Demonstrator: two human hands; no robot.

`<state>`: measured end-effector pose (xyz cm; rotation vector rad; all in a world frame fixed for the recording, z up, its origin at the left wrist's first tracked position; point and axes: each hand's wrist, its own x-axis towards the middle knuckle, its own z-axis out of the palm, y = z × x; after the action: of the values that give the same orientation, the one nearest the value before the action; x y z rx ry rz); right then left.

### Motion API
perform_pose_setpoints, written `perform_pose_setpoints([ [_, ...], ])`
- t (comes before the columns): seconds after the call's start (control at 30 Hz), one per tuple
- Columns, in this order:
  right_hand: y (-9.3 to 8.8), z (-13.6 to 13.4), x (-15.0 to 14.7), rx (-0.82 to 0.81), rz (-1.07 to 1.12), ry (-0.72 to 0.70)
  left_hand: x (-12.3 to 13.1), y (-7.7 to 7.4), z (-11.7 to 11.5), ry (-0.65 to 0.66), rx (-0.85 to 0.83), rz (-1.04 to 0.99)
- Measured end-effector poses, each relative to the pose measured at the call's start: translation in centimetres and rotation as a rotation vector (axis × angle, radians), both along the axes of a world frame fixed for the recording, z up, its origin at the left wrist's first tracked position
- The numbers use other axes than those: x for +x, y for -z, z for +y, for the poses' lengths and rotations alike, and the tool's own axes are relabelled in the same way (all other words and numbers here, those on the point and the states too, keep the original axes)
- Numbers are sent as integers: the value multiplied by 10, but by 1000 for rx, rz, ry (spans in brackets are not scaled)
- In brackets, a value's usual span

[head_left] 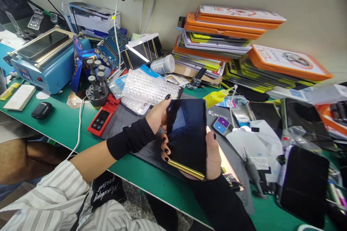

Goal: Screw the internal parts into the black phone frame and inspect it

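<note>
A dark phone (187, 130) with a gold lower edge is held up above the grey work mat (127, 115), its black glossy face towards me. My left hand (159, 114) grips its upper left side, thumb along the edge. From behind, my right hand (214, 155) wraps round the phone, thumb on the right side and dark-nailed fingertips showing at the left edge. Partly hidden behind my right hand lies a gold-coloured panel (223, 155) with small dark parts at its lower end. Bubble wrap (149, 86) rests beyond my left hand.
A red device (104, 115) and a screwdriver stand (96, 86) are on the left, near a blue machine (46, 61). Orange boxes (230, 25) are stacked at the back. Phones (303, 184) and a pen-like tool (252, 169) lie right. Another person's arm (35, 155) is at far left.
</note>
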<state>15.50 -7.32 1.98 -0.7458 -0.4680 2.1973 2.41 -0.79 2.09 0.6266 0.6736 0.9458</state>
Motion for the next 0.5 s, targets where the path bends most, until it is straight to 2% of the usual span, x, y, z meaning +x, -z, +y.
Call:
perform_pose_setpoints([
  [0.5,1,-1,-1,-29,11,12,0,-2,-1,-4,-11,-3],
])
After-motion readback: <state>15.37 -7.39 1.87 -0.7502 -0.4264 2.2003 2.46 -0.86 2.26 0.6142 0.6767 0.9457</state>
